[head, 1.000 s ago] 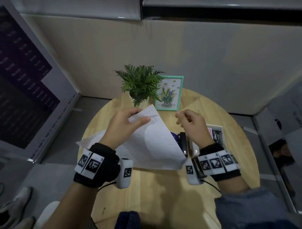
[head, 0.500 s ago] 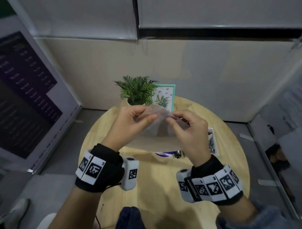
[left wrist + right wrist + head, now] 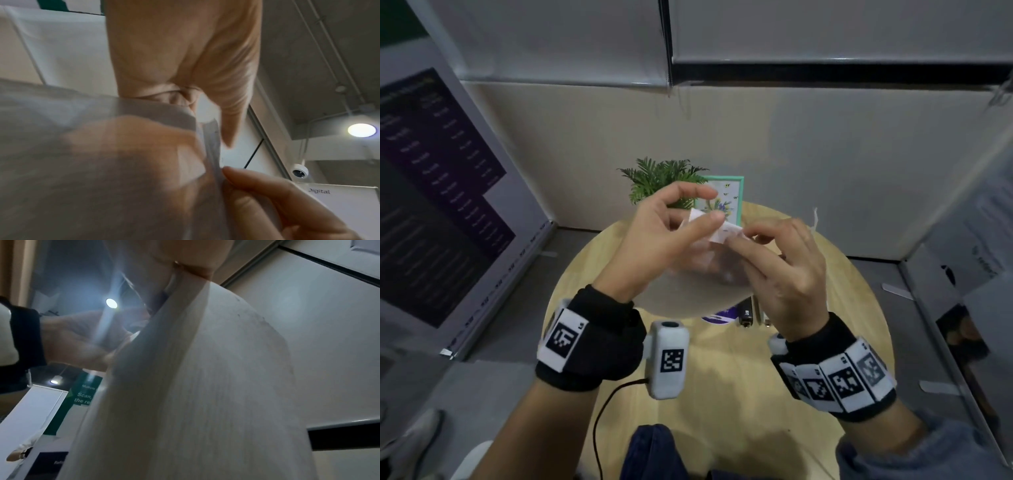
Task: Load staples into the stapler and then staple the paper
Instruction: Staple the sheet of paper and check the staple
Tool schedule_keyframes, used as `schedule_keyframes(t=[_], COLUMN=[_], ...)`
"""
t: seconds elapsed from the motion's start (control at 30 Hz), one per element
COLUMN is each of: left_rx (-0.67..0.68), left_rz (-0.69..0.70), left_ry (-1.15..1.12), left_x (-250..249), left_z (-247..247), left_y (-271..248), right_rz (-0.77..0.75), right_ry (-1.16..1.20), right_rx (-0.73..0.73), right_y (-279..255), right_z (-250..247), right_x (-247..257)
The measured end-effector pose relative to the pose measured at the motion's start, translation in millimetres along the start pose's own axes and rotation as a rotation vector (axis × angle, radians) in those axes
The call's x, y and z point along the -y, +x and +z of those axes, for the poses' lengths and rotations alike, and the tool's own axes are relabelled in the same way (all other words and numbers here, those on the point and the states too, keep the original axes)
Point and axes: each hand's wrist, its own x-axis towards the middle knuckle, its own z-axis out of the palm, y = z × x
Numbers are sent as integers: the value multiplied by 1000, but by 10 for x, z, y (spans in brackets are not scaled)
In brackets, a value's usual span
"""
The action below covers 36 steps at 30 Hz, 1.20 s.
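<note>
The white paper (image 3: 688, 291) is held up above the round wooden table (image 3: 722, 394), hanging down from its top corner. My left hand (image 3: 705, 214) pinches that corner between thumb and fingers. My right hand (image 3: 739, 238) pinches the same corner from the right. In the left wrist view the paper (image 3: 92, 170) covers the lower left, with the right hand's fingertips (image 3: 257, 183) at its edge. It also fills the right wrist view as a sheet (image 3: 205, 386). The black stapler (image 3: 745, 310) lies on the table below the sheet, untouched.
A potted green plant (image 3: 661, 178) and a teal picture frame (image 3: 736, 192) stand at the table's far edge. A purple object (image 3: 717, 314) peeks out beside the stapler. A dark poster board (image 3: 431, 188) leans at the left, and a wall panel closes the back.
The paper has come up off the table. My right hand, free a second ago, now pinches the corner beside my left. Both hands rose, and the stapler shows under the sheet.
</note>
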Motion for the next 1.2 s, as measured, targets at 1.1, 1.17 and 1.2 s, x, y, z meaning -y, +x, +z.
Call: schedule_keyframes(t=[1.1, 1.17, 1.2], left_rx=[52, 54, 47], left_rz=[128, 111, 101], left_ry=[126, 126, 120], left_x=[-402, -414, -417], left_z=[173, 171, 163], left_y=[-61, -56, -49], right_rz=[791, 752, 729], right_ry=[831, 813, 807], right_rx=[-79, -71, -65], right_y=[316, 319, 322], right_z=[-222, -245, -265], right_x=[183, 188, 196])
